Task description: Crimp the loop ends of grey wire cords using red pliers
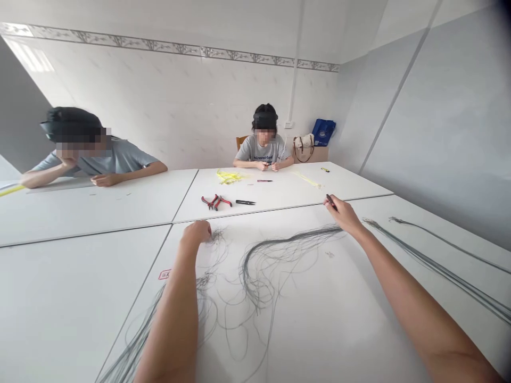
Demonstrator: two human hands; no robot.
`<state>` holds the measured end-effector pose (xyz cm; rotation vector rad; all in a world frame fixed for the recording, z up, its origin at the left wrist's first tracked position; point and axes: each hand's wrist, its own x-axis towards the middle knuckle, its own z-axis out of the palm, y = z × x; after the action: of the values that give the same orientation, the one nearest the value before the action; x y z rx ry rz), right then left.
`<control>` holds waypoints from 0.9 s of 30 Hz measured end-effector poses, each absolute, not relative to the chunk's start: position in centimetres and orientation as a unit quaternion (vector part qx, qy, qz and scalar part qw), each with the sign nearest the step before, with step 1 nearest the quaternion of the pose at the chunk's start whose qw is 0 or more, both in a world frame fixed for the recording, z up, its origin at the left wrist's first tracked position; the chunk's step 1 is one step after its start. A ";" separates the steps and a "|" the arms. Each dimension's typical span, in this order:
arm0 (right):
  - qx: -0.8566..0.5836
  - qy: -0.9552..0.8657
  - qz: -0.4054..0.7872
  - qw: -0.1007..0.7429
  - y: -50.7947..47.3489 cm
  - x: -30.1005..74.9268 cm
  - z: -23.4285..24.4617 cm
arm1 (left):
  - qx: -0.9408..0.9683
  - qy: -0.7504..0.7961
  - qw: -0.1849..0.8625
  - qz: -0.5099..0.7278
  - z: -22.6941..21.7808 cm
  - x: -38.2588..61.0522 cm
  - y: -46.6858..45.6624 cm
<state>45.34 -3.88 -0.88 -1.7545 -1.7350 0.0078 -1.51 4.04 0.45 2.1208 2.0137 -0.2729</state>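
Since the thin grey strands (248,274) look light and limp, they will likely slump and snag rather than hold a shape. The surest place to take hold would be where they gather into a tight bunch, not the loose loops. They sprawl across the white tabletop (67,303) in front of the person, one thick swathe curving up toward the right hand (344,217) and a looser tangle reaching the left hand (195,235). The left hand rests at the strand ends, its fingers (205,231) curled down and mostly hidden, so whether they grip anything I cannot tell. On the right hand, the thumb and forefinger are closed on a small dark object (330,200). More strands (443,271) run in long lines toward the right edge. A small red-edged label (164,274) sits on the table, its writing too small to read.

Farther off, red-handled pliers (213,202) and a slim black tool (244,202) lie just apart, near a yellow wire bundle (228,176). A co-worker (263,149) sits across the table, hands together at a grey T-shirt whose lettering is too blurred to read with certainty, while another person (96,159) leans over the table at left. Behind, a blue bag (323,132) and a cloth tote (303,146) stand by the wall.
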 end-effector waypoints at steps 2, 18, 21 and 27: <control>-0.635 -0.693 0.017 0.340 -3.9 42.9 -0.1 | 0.720 0.683 0.096 -0.073 0.5 -1.6 4.1; -0.419 -0.786 0.151 0.429 -7.2 27.3 5.0 | 0.744 0.567 0.280 0.217 4.4 0.6 2.5; -0.398 -0.769 0.204 0.457 -7.5 26.0 5.1 | 0.742 0.498 0.347 0.283 6.7 1.6 1.0; -0.392 -0.735 0.271 0.483 -7.8 25.1 4.9 | 0.710 0.412 0.451 0.351 10.1 3.8 -2.5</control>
<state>25.09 -7.83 4.89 -0.9543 -1.7903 0.6607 3.80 -2.53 10.05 1.7544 1.0178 0.8688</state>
